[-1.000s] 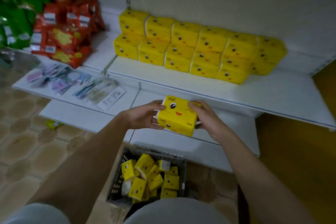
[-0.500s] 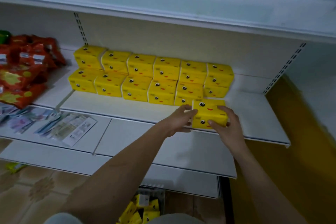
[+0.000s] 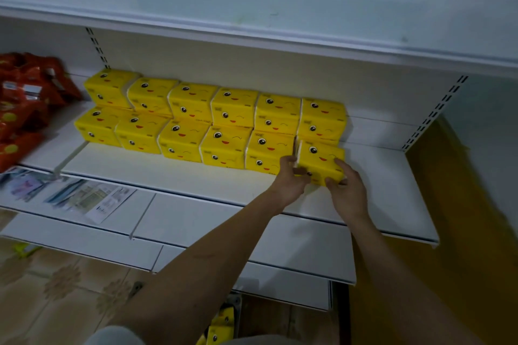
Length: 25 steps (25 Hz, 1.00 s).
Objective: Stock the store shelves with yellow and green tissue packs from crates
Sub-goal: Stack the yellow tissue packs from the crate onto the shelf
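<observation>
Yellow plastic wrap with a cartoon face, one round black eye, one winking line and a small red mouth, covers the tissue pack (image 3: pixel 322 161) I hold at the right end of the front row on the white shelf (image 3: pixel 392 199). My left hand (image 3: pixel 290 182) has its fingers curled against the pack's left end, where the white tissue edges show through the wrap, and my right hand (image 3: pixel 346 190) curls round its right front corner. The pack sits on the shelf board, touching its neighbour in the stocked tissue packs (image 3: pixel 210 117), which stand in two stepped rows, the back row higher, all faces turned outward. Red snack bags (image 3: pixel 25 103) lie at the left end of the same shelf level. Flat printed packets (image 3: pixel 84 197) rest on the lower shelf. At the bottom edge, more yellow packs in a crate (image 3: pixel 221 325) peek between my arms.
</observation>
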### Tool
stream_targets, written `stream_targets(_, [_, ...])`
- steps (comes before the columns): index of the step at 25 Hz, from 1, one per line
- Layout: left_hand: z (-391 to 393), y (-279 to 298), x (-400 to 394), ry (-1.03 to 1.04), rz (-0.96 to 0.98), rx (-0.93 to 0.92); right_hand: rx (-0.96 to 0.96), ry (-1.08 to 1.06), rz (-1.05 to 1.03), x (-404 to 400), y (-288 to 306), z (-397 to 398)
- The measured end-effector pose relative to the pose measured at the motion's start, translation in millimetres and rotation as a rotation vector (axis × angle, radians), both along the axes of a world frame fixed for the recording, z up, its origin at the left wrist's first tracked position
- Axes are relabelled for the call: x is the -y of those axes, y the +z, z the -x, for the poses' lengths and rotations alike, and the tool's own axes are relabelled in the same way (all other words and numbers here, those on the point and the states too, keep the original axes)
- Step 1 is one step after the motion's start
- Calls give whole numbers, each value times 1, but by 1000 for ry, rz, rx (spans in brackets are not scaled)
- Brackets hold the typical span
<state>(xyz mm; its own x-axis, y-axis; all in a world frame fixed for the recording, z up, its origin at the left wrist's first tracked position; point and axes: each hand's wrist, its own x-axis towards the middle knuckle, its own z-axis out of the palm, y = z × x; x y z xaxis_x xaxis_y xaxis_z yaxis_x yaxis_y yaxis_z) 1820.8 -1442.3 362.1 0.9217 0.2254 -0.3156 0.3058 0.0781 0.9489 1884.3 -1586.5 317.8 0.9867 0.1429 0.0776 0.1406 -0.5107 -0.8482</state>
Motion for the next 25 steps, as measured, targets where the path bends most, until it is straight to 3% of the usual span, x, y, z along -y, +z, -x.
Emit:
stream_targets(3, [2, -2, -2, 11, 20, 26, -43, 42, -25, -4, 3, -3])
stream_targets(5, [11, -3, -7, -5, 13, 40, -32, -68, -101, -2, 6, 5])
stream_targets(7, [29, -6, -19, 47, -34, 102, 72, -239, -199, -6, 11, 21])
stream_targets(9, [59, -17, -38, 176, -152, 216, 207, -271, -303, -21, 15, 47])
stream_targets(11, [99, -36, -60, 324, -298, 262, 245, -142, -354, -43, 15, 80])
stream_targets(14, [166, -85, -90, 460, -384, 118, 179, 137, -275, -79, -8, 141])
stream_targets(18, [239, -183, -123, 526, -289, -334, -248, 396, -45, -107, -77, 203])
stream_targets(21, [287, -256, -125, 541, -30, -640, -589, 469, 184, -114, -144, 231])
stream_targets(25, [332, -381, -112, 566, 153, -893, -917, 552, 436, -128, -263, 261])
